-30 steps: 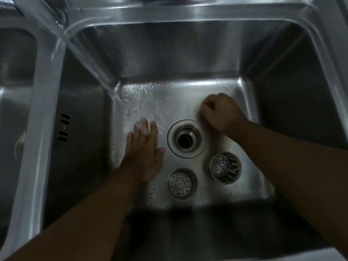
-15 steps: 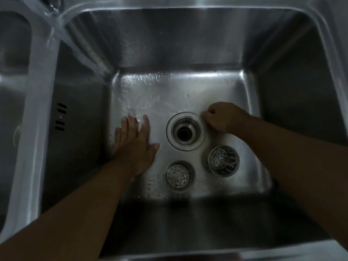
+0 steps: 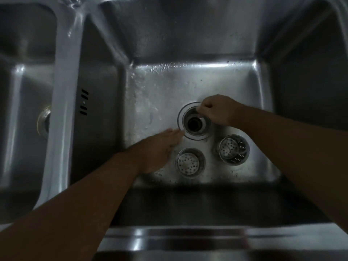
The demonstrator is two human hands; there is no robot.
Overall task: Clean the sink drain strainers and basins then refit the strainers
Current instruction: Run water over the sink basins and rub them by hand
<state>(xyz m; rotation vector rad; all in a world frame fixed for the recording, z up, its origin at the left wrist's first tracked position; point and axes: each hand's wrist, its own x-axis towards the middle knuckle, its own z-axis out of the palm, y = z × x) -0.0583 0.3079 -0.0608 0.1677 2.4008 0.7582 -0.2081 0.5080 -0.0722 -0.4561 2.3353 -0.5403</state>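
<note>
step: likely scrubbing basin (image 3: 169, 87) at open drain (image 3: 194, 123) | right hand (image 3: 219, 110) fingers curled on drain rim, any grip unclear | left hand (image 3: 160, 147) fingers straight, together, flat on floor | front strainer (image 3: 190, 162), right strainer (image 3: 234, 149) out, just beside drain | next: rinse, seat strainers squarely

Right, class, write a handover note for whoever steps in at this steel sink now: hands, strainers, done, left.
Left hand: open, fingers straight on the floor of the stainless-steel right basin, beside the open round drain.
Right hand: fingers curled at the drain rim; whether its grip holds anything is hidden.
Left perforated steel strainer cup and right perforated steel strainer cup: both out, on the basin floor.
Done: strainers pulled. Left: finish cleaning, refit both.
</note>
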